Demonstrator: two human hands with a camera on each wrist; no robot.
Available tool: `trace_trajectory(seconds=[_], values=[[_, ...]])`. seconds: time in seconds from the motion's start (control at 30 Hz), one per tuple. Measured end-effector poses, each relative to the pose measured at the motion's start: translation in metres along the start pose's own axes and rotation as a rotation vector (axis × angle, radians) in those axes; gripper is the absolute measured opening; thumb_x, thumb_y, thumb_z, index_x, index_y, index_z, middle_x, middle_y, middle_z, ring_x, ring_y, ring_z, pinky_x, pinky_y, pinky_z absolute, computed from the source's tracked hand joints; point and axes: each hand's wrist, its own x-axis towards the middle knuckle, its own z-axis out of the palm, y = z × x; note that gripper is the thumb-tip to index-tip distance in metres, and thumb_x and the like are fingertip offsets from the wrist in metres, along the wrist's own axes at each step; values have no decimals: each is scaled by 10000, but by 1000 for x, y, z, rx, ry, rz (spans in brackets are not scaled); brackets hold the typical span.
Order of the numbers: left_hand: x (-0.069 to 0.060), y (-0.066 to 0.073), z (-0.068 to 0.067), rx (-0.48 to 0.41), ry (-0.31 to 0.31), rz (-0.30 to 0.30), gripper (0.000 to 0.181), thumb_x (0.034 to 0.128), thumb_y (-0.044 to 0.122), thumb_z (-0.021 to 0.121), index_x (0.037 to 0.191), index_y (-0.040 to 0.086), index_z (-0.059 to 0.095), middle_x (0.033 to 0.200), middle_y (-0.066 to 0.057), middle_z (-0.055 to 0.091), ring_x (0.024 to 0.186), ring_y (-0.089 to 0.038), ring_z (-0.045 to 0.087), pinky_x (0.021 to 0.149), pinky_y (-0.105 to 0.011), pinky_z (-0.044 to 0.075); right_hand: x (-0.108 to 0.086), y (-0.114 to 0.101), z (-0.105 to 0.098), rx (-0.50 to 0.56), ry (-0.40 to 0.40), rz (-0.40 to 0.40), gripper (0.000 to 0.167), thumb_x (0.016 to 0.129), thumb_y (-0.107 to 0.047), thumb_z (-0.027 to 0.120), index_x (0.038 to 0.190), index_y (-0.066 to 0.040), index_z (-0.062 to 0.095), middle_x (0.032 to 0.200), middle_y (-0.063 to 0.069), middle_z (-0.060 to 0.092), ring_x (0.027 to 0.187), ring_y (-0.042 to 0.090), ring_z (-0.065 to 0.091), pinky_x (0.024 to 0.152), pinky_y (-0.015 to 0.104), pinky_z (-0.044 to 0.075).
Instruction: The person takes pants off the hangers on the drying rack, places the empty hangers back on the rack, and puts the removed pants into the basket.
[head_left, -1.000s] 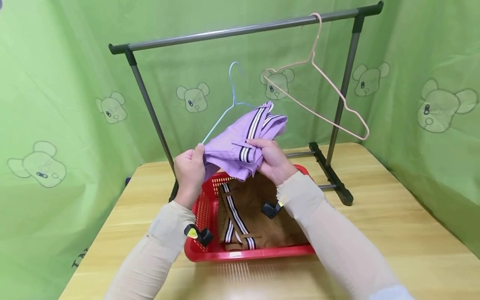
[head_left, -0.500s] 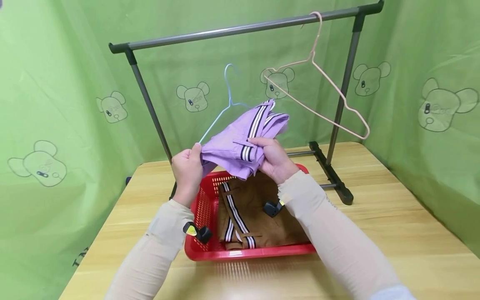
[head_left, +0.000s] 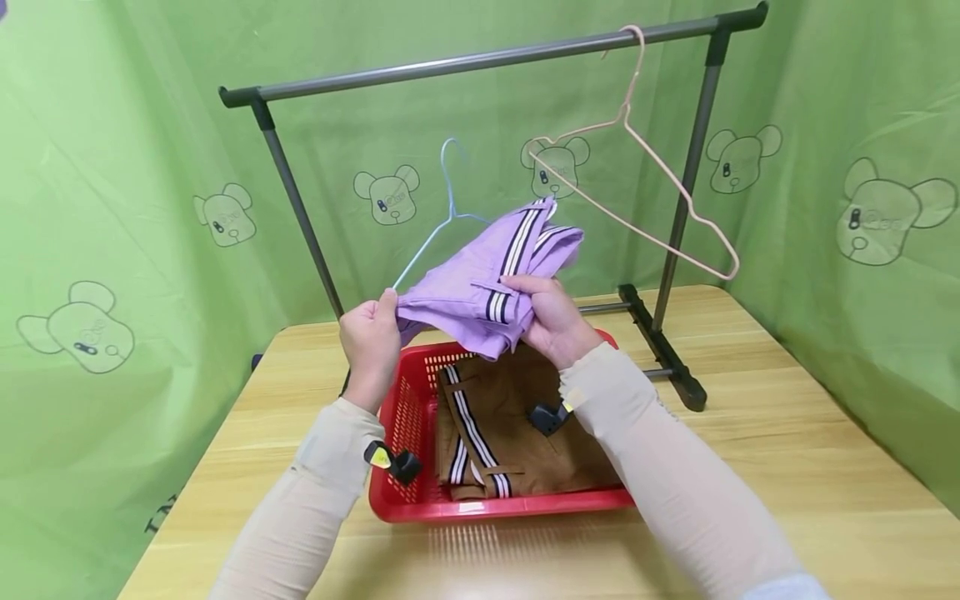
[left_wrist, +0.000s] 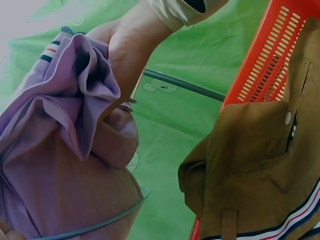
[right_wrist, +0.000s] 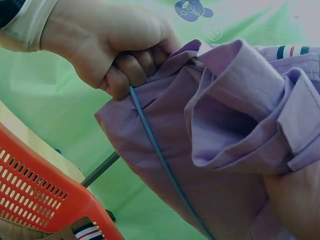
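Observation:
Purple pants (head_left: 465,283) with a striped waistband are stretched between the hands above the basket. My left hand (head_left: 370,346) grips one end of them together with a corner of the light blue hanger (head_left: 427,242). In the right wrist view, curled fingers (right_wrist: 130,70) hold the cloth edge and the hanger's bar crosses the fabric. My right hand (head_left: 553,321) pinches the waistband, thumb on top near a belt loop. The hanger's hook points up, free of the rack; its right arm is hidden behind the pants.
A red basket (head_left: 405,425) holding folded brown pants (head_left: 540,458) stands below the hands on the wooden table (head_left: 787,433). Behind is a metal clothes rack (head_left: 450,65), with a pink hanger (head_left: 660,154) hanging toward its right end. Green curtains surround the table.
My left hand has drifted left, and the blue hanger has shifted left and down with it. My right hand has moved slightly right, its hold on the purple pants unchanged.

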Motion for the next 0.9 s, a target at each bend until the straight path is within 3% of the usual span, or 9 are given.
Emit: trace_trajectory(seconds=[0.33, 0.63, 0.9], values=[[3, -3, -1, -40, 9, -43, 477, 932, 237, 621, 495, 158, 447, 493, 27, 537, 522, -95, 537, 471, -217, 398, -4, -9, -2, 0, 5, -1, 478, 943, 111, 320, 1411, 21, 281, 1440, 226, 356, 1366, 369, 339, 933, 374, 477], [5, -1, -3, -65, -1, -87, 467, 942, 228, 612, 509, 157, 455, 484, 35, 510, 472, -76, 453, 414, -215, 302, -6, -15, -7, 39, -3, 3, 340, 952, 106, 297, 1273, 1, 342, 1308, 184, 422, 1382, 367, 310, 944, 377, 464], [8, -1, -6, -48, 15, -90, 491, 950, 226, 596, 498, 160, 417, 446, 63, 411, 463, -81, 360, 416, -230, 240, -7, -15, -13, 55, -12, 11, 513, 949, 112, 295, 1443, 1, 217, 1448, 197, 330, 1393, 359, 294, 974, 396, 437]])
